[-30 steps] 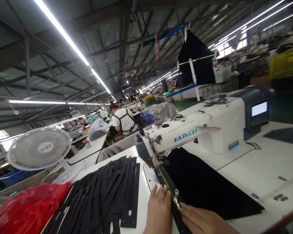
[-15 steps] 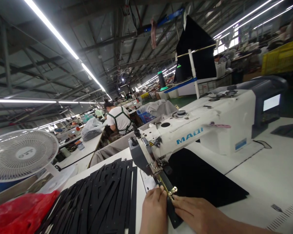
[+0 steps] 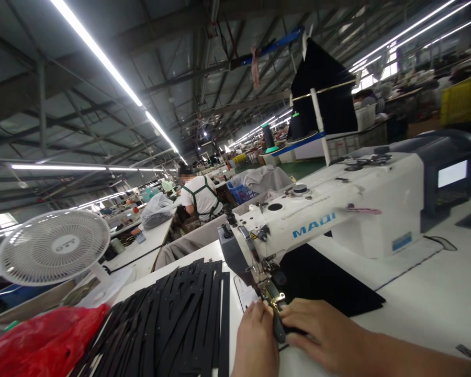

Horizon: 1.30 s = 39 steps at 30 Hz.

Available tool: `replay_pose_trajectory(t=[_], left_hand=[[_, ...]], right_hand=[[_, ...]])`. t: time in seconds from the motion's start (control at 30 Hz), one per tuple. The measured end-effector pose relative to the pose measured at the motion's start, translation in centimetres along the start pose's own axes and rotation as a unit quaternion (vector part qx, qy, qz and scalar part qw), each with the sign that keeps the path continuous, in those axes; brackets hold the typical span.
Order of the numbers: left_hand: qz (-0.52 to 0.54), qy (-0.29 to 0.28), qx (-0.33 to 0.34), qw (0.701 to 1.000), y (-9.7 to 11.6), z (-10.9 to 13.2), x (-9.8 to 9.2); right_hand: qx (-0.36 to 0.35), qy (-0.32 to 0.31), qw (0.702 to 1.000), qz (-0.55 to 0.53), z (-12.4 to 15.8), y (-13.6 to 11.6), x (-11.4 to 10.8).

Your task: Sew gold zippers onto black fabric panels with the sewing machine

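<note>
My left hand [image 3: 256, 340] lies flat, fingers together, on the white table just left of the needle. My right hand [image 3: 324, 335] presses down on a black fabric piece [image 3: 329, 285] with a gold zipper [image 3: 275, 302] along its edge. Both hands flank the zipper right in front of the presser foot of a white MAQI sewing machine [image 3: 337, 214]. The fabric runs under the machine arm and out to the right. Nothing is gripped in either hand; the fingers rest on the work.
A stack of black cut strips [image 3: 172, 324] lies left of my hands, with a red plastic bag [image 3: 43, 340] beyond. A white desk fan [image 3: 53, 246] stands at the far left. A person in a white shirt [image 3: 200, 196] sits at another table behind.
The fabric and zipper have fed back under the presser foot, so less black fabric lies toward me. Both hands have followed it closer to the needle. The camera has shifted slightly.
</note>
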<state>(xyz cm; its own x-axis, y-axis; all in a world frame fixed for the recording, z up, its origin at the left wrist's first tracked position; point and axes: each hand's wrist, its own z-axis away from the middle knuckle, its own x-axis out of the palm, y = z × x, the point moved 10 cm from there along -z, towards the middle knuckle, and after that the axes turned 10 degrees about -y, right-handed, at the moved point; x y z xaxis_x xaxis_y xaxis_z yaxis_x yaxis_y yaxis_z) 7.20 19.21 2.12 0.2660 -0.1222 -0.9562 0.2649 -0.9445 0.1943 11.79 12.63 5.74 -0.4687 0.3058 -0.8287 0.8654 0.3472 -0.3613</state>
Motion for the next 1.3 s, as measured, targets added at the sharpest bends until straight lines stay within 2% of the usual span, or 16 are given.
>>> replay_pose_trajectory(t=[0.2, 0.3, 0.47, 0.57, 0.73, 0.9, 1.0, 1.17, 1.3], left_hand=[[0.012, -0.020, 0.000, 1.000, -0.3, 0.3, 0.0], [0.016, -0.022, 0.007, 1.000, -0.4, 0.3, 0.0], [0.026, -0.004, 0.022, 0.999, 0.0, 0.2, -0.7], [0.012, 0.004, 0.024, 1.000, 0.2, 0.1, -0.5], [0.003, 0.055, -0.009, 0.998, 0.2, 0.1, -1.0], [0.006, 0.006, -0.049, 0.999, 0.4, -0.3, -1.2], [-0.001, -0.002, -0.060, 0.998, 0.4, -0.4, -1.6], [-0.015, -0.012, -0.051, 0.999, 0.3, -0.5, -1.4], [-0.027, -0.010, -0.039, 0.999, 0.5, -0.5, -1.3]], right_hand=[[0.156, -0.007, 0.986, 0.055, -2.6, 4.6, 0.5], [0.195, -0.019, 0.980, 0.038, -3.3, 5.9, 1.0], [0.210, -0.021, 0.978, 0.011, -3.6, 6.9, 0.9], [0.210, -0.026, 0.977, -0.005, -3.6, 7.3, 0.9], [0.204, -0.025, 0.979, -0.012, -3.6, 7.2, 0.8], [0.203, -0.025, 0.979, -0.003, -3.6, 7.1, 0.9], [0.202, -0.024, 0.979, 0.011, -3.5, 7.2, 1.1], [0.200, -0.025, 0.978, 0.045, -3.6, 7.1, 1.5], [0.235, -0.012, 0.969, 0.069, -4.5, 8.5, 1.9]])
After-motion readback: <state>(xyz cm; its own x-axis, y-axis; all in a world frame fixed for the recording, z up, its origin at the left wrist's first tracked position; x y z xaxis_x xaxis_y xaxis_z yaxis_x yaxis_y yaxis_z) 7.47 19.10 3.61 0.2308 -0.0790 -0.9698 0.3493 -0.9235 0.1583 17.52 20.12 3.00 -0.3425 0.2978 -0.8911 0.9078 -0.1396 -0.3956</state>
